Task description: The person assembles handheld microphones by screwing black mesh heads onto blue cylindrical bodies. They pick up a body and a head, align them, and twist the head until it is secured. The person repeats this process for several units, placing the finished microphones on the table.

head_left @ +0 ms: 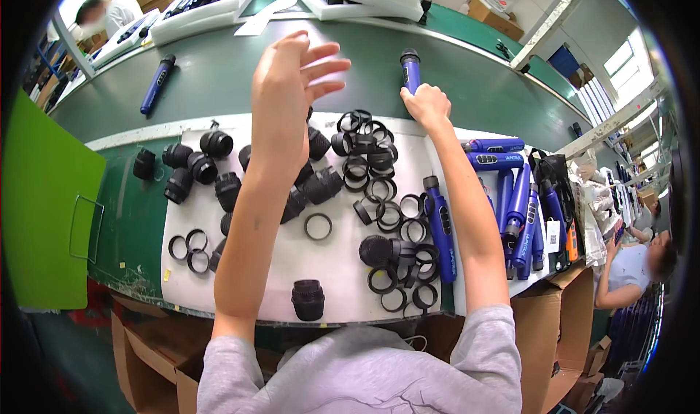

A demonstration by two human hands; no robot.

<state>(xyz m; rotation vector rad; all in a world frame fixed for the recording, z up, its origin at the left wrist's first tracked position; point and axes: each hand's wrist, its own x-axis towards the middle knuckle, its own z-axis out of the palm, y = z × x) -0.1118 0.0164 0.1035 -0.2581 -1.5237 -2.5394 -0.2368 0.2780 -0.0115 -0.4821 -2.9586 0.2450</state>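
My right hand (425,105) reaches far forward and grips the lower end of a blue cylindrical handle (410,68) lying on the green belt (219,71). My left hand (292,86) is raised above the white mat (321,261), fingers spread, holding nothing. Under it lie black tubular caps (197,168) and several black rings (379,195). Another blue handle (440,228) lies on the mat beside my right forearm.
A pile of blue handles (519,210) sits at the right over a cardboard box (561,319). A lone blue handle (157,84) rests on the belt's left. White trays (204,9) stand beyond. A green board (44,210) is at left. People work at far left and right.
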